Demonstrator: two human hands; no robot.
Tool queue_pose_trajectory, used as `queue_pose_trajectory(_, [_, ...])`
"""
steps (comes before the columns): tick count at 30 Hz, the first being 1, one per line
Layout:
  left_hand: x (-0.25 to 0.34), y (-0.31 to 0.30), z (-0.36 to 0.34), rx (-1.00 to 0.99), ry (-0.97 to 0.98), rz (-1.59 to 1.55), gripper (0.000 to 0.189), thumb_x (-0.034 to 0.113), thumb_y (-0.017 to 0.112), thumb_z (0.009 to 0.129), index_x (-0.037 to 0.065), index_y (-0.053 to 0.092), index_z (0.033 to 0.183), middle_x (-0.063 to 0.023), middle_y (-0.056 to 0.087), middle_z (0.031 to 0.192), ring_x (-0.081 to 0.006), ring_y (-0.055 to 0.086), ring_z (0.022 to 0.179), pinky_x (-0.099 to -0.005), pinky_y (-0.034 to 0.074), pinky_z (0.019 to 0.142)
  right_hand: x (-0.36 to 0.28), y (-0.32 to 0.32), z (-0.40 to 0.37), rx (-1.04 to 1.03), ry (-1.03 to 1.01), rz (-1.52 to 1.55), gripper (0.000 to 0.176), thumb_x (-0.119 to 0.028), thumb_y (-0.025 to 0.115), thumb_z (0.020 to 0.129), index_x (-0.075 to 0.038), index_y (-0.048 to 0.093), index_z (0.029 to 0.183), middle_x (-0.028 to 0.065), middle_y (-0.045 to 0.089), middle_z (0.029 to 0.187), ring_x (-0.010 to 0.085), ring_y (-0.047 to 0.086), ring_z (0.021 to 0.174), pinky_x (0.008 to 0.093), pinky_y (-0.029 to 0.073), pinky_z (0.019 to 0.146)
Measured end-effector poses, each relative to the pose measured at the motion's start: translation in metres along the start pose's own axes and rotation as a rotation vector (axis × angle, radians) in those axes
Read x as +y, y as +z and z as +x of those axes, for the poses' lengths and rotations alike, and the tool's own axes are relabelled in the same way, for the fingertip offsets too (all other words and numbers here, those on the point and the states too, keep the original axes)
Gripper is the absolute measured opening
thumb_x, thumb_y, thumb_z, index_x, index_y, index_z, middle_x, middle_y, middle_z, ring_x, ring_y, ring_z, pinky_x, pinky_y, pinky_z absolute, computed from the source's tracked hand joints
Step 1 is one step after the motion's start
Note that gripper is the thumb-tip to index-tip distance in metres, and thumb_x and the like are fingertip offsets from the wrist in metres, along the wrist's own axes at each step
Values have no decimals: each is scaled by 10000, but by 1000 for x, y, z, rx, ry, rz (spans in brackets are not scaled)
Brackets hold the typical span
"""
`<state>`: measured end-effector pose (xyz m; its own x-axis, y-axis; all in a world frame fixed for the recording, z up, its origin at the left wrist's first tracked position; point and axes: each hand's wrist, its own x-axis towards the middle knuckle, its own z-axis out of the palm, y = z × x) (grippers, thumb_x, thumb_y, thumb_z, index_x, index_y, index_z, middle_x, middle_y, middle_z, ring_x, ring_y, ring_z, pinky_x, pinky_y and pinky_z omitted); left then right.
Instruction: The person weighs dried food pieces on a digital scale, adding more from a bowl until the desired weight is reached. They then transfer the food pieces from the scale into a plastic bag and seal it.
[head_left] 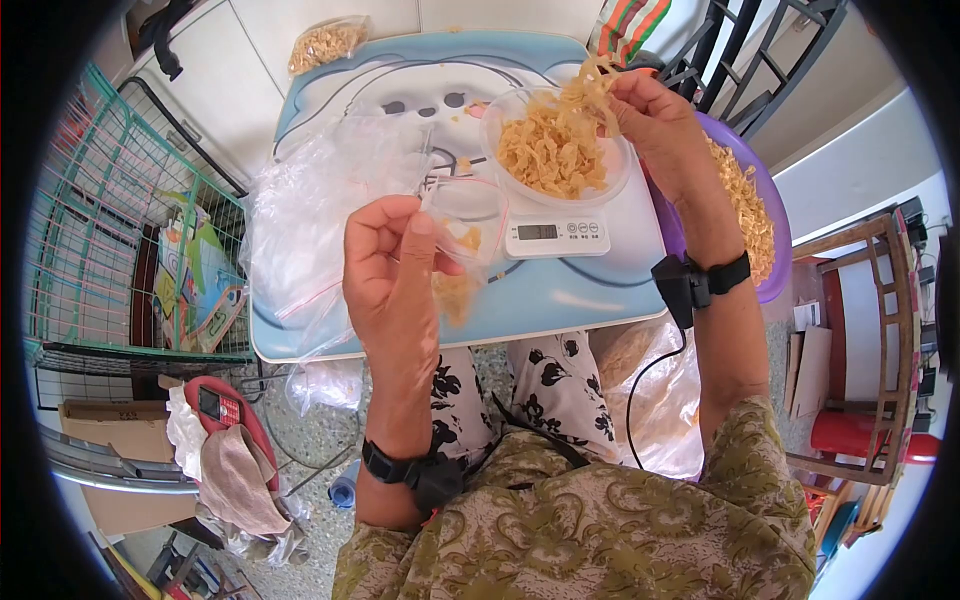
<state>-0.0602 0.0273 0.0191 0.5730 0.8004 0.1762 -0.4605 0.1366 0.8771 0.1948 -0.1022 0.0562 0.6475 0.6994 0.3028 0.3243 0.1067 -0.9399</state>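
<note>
A clear zip bag [482, 205] with a red seal line is pinched by its top edge in my left hand [388, 262], and a few yellowish dried flakes sit inside it. My right hand [660, 125] grips a small bunch of yellowish dried pieces [590, 92] over the right rim of a clear plastic bowl [492, 130]. More of these dried pieces [548, 155] are heaped in the bowl. Beneath the bowl is a white kitchen scale [590, 238], whose lit display has digits I cannot read surely.
Many empty clear bags [310, 220] lie on the left of the small blue table [385, 338]. To the right stands a purple basin [778, 225] of dried pieces. A filled bag [328, 45] rests behind the table. Left is a green wire cage [130, 210].
</note>
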Motion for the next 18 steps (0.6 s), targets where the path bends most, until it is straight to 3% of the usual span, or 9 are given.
queue_pose_trajectory(1, [-1,0,0,-1,-31,12,156,94,591,966,29,558,1103,-21,599,879,-83,574,726,-243,511,621,2,0,0,0,0,0,135,-104,648,919,-27,660,1030,-1,678,929,74,606,819,239,491,732])
queue_pose_trajectory(3, [-3,1,0,-3,-42,13,158,94,590,966,27,558,1105,-22,598,878,-80,572,726,-242,512,621,4,3,-1,-39,-43,-470,205,-156,644,915,-26,647,1074,27,682,935,104,614,843,268,494,773])
queue_pose_trajectory(7, [-3,0,1,-15,-39,13,169,99,590,966,23,557,1112,-23,596,877,-75,569,728,-240,512,623,5,10,-9,-129,-68,-609,293,-200,659,892,-32,631,1130,67,678,963,156,618,865,302,492,820])
queue_pose_trajectory(9, [-2,0,1,-8,-46,17,170,100,591,965,23,557,1113,-23,597,880,-75,568,729,-239,512,624,-2,11,-11,-184,-22,-696,373,-211,664,912,-49,588,1239,30,627,1092,135,559,1022,287,485,848])
queue_pose_trajectory(16, [-2,2,1,-19,-54,16,172,105,597,963,23,562,1109,-21,603,894,-69,567,739,-234,507,632,-21,11,-19,-257,-24,-741,540,-180,696,858,-88,513,1358,84,556,1316,201,556,1121,325,479,918])
queue_pose_trajectory(18, [-2,2,1,-26,-51,16,172,106,599,962,24,563,1108,-20,603,893,-67,565,737,-232,504,632,-11,11,-15,-358,-216,-933,620,-136,705,802,-95,488,1382,111,530,1353,273,556,1163,351,465,966])
